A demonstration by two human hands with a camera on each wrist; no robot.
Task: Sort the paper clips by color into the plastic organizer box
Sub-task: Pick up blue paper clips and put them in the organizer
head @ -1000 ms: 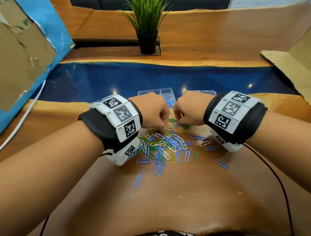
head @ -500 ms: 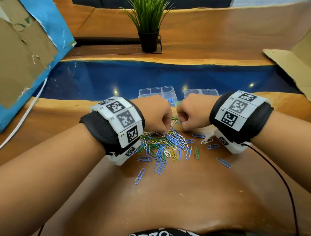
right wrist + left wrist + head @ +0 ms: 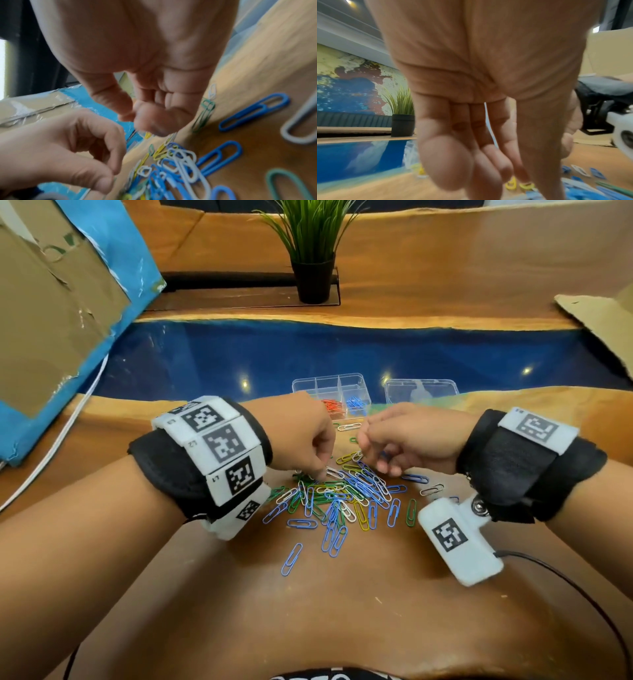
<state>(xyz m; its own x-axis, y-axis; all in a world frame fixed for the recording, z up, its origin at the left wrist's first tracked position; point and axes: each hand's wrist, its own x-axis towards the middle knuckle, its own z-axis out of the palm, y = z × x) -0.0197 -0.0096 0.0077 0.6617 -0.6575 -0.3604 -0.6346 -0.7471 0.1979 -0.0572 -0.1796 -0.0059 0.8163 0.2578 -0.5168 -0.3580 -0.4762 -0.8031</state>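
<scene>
A loose pile of blue, green, yellow and white paper clips [image 3: 346,494] lies on the wooden table. Just beyond it stands the clear organizer box [image 3: 308,383], with red clips [image 3: 334,407] and blue clips [image 3: 356,402] in separate compartments. My left hand [image 3: 322,472] reaches down into the pile's left side and pinches a white clip [image 3: 334,473]. In the left wrist view a thin white clip [image 3: 489,125] runs along its fingers. My right hand [image 3: 363,445] hovers over the pile's far edge, thumb pressed to forefinger [image 3: 125,115]. Blur hides whether a clip sits between them.
The box's clear lid [image 3: 421,390] lies to its right. A potted plant [image 3: 313,268] stands at the back. Cardboard [image 3: 51,320] leans at the left and more cardboard [image 3: 603,320] lies at the right. A single blue clip [image 3: 292,559] lies nearer me, and a cable [image 3: 565,577] trails from my right wrist.
Both hands were closed fists side by side over the pile's far edge. The left hand has dipped into the pile, and the right wrist has rolled outward.
</scene>
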